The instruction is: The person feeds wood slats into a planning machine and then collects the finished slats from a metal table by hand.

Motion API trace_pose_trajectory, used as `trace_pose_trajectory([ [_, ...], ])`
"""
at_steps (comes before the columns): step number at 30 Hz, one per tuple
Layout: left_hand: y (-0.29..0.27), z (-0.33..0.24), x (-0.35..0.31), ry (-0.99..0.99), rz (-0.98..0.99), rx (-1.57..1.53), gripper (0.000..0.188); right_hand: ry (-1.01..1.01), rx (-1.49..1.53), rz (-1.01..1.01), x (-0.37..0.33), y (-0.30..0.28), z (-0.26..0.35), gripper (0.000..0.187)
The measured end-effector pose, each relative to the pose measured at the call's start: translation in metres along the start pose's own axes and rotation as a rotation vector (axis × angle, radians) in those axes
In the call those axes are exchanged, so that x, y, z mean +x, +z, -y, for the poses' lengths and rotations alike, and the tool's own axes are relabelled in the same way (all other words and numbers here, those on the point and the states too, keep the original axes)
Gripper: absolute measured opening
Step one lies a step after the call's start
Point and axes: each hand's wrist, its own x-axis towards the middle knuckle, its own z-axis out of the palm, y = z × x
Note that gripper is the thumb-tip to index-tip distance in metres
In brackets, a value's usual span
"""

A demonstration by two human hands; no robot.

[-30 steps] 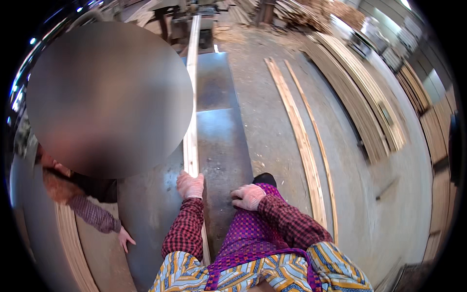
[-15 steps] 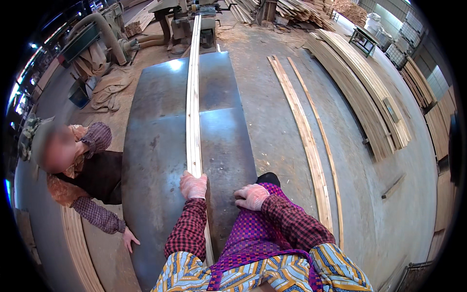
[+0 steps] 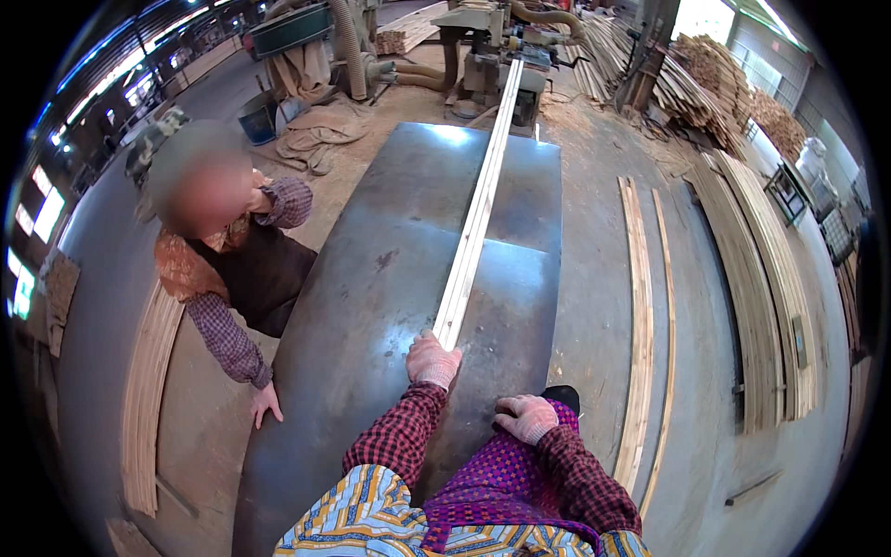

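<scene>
My left hand [image 3: 433,360], in a pale pinkish work glove, is closed around the near end of long, light wooden strips [image 3: 475,218]. These lie side by side along a dark metal-topped table [image 3: 371,306] and run away to a machine [image 3: 506,51] at its far end. My right hand [image 3: 527,418], gloved alike, rests on my knee in purple checked cloth beside the table's right edge. Its fingers are loosely bent and partly apart, and nothing shows in them.
At the table's left side leans a co-worker, one hand [image 3: 266,405] by its edge. Boards [image 3: 640,325] and a narrow strip [image 3: 665,353] lie on the floor to the right, with stacked planks [image 3: 752,306] beyond. More planks [image 3: 148,399] lie at left. A hose [image 3: 348,51] stands at the back.
The view has turned left, so the table and strips sit farther right and slant. My left hand keeps its hold on the strips; my right hand stays on my knee.
</scene>
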Motion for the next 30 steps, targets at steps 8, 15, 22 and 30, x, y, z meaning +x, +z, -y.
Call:
trace_pose_trajectory([
  [8,-0.0051,-0.0023,-0.005,-0.011,0.01,0.026,0.069,0.023,-0.004,0.021,-0.0017,-0.0043,0.0031,0.044],
  [15,-0.0003,0.0023,-0.003,0.013,-0.016,0.019,0.068,0.028,-0.025,0.03,-0.0012,-0.0047,0.0061,0.043],
  [22,-0.0035,0.0008,-0.0043,-0.008,-0.007,0.027,0.067,-0.002,-0.001,-0.011,-0.0023,-0.0004,0.0053,0.042],
  [30,-0.0013,-0.0042,-0.0014,0.011,0.013,-0.031,0.072,0.014,-0.028,0.031,0.0005,-0.0064,-0.0009,0.044],
])
